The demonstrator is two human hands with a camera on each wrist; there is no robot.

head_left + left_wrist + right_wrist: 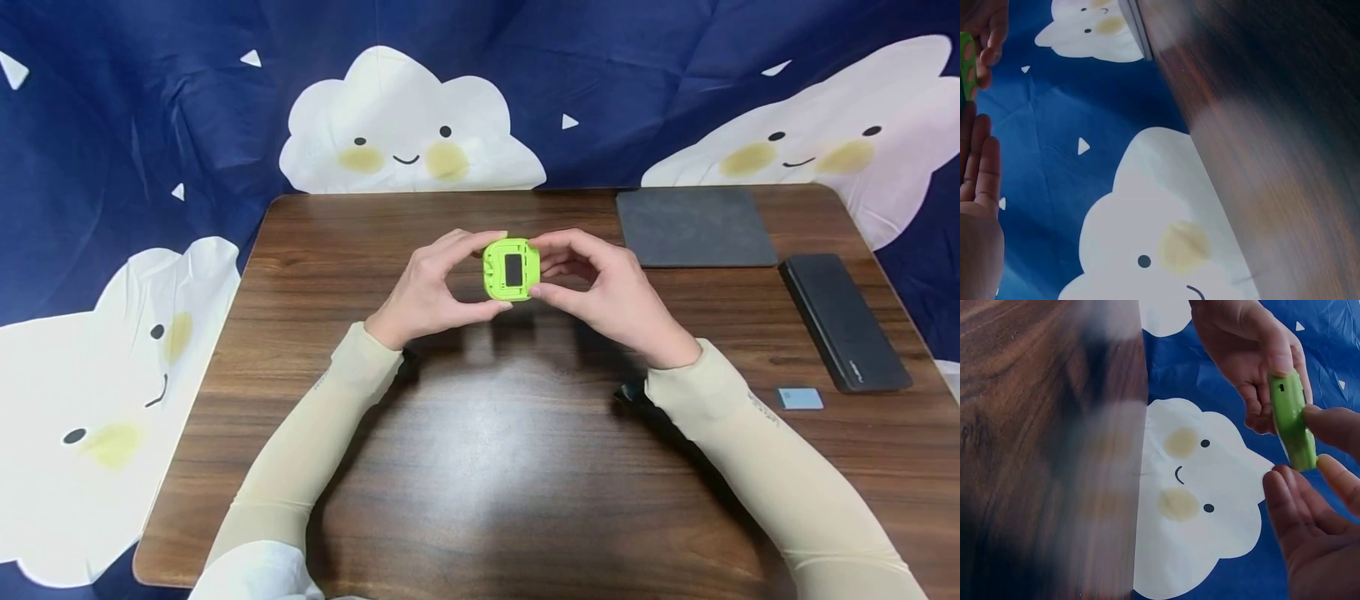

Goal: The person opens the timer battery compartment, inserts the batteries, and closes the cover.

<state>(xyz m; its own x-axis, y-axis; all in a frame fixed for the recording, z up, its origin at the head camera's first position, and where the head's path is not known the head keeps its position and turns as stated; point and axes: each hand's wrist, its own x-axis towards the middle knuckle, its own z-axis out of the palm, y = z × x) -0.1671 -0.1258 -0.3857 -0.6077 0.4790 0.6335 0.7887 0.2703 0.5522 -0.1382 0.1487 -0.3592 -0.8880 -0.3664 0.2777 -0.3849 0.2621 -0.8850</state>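
Observation:
A small lime-green plastic device (513, 270), squarish with rounded corners, is held up above the table. Its face toward the head camera has a dark rectangle framed by moulded ridges and slots; I cannot tell its exact kind. My left hand (423, 293) pinches it from the left, index finger at the top edge and thumb at the bottom. At its right side, my right hand (618, 287) grips the edge between thumb and fingers. The right wrist view shows the thin green side of the device (1291, 422) between both hands. Only a sliver of it enters the left wrist view.
On the wooden table (465, 467) lie a dark grey flat pad (696, 227) at the back right, a black oblong case (845, 323) near the right edge, and a small light-blue card-like piece (800, 398). A blue cloud-print cloth (592, 50) hangs behind.

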